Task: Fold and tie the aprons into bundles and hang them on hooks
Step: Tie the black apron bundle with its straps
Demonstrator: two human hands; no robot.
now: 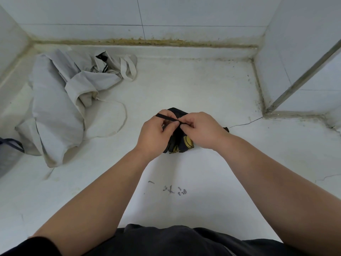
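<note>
On the white surface point(203, 85), left hand point(156, 134) and right hand point(202, 132) pinch a thin black strap point(166, 117) above the folded black-and-yellow cloth apron point(182, 143), mid-tie; cinching the knot probably comes next.

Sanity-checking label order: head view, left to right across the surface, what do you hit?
Grey fabric item → pale apron heap → left hand → right hand → metal strip. Dark bundle lies under both hands, which pinch its strap: unranked.
</note>
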